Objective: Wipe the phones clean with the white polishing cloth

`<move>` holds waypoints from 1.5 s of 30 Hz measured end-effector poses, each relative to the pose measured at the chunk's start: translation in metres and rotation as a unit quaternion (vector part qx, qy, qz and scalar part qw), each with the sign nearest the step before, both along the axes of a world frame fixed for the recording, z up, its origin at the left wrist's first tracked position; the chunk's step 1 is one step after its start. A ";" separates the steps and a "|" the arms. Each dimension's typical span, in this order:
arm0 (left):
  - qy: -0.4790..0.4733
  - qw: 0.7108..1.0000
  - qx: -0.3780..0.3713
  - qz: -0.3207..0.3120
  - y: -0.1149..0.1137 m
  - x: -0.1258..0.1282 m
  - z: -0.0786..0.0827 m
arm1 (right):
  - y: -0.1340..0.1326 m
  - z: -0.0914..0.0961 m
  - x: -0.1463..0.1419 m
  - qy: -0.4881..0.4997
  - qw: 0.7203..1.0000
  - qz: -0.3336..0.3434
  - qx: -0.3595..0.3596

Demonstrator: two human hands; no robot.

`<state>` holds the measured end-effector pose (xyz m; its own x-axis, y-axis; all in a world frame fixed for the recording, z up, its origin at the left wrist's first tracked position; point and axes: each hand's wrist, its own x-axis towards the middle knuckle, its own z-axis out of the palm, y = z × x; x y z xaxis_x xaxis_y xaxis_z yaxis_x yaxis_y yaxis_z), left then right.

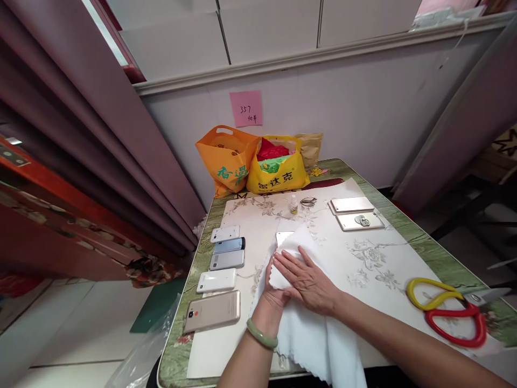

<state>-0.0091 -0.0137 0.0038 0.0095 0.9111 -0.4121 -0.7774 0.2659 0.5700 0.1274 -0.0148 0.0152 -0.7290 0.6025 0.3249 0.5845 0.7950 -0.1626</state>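
Note:
A phone [284, 237] shows only its pale upper end with a dark rim; a white cloth [301, 242] hides the rest. My left hand [274, 285], wearing a green bangle [262, 335] at the wrist, is closed around the phone and cloth from below and the left side. Across the top, my right hand [309, 280] lies flat on the cloth with its fingers stretched and slightly apart, pressing it against the phone. The scalloped cloth hangs down over the table's near edge.
Several phones [214, 311] lie in a column at left; two gold phones [359, 221] lie at right. Red-and-yellow scissors [452, 310] rest near the right edge. A small bottle [293, 205], glasses [308, 201], an orange bag [228, 156] and a yellow bag [278, 175] stand farther back.

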 end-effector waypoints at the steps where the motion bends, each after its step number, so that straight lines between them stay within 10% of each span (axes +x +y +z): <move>1: -0.002 1.000 0.000 0.001 0.000 0.000 -0.001 | 0.006 0.002 -0.005 0.001 1.000 0.009 -0.010; 11: -0.136 0.988 -0.018 -0.070 0.012 0.015 0.012 | 0.053 -0.008 -0.002 0.012 0.972 -0.229 -0.059; 19: -0.137 0.989 -0.018 -0.043 0.008 0.010 0.010 | 0.022 -0.006 0.026 0.175 0.967 -0.169 -0.073; 29: -0.082 0.990 0.089 -0.067 0.001 0.013 0.018 | 0.030 0.049 0.011 0.530 0.767 -0.253 -0.257; 37: 0.001 0.991 0.129 -0.040 0.002 0.025 0.022 | 0.019 0.045 -0.018 0.297 0.920 -0.155 -0.203; 45: 0.010 0.995 0.099 0.023 0.004 0.022 0.011 | -0.019 0.011 -0.017 0.263 0.914 -0.246 -0.189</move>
<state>0.0131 -0.0094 0.0146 -0.0404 0.9736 -0.2247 -0.7745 0.1116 0.6227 0.1105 -0.0337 0.0264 -0.1419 0.9568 0.2537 0.6187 0.2857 -0.7319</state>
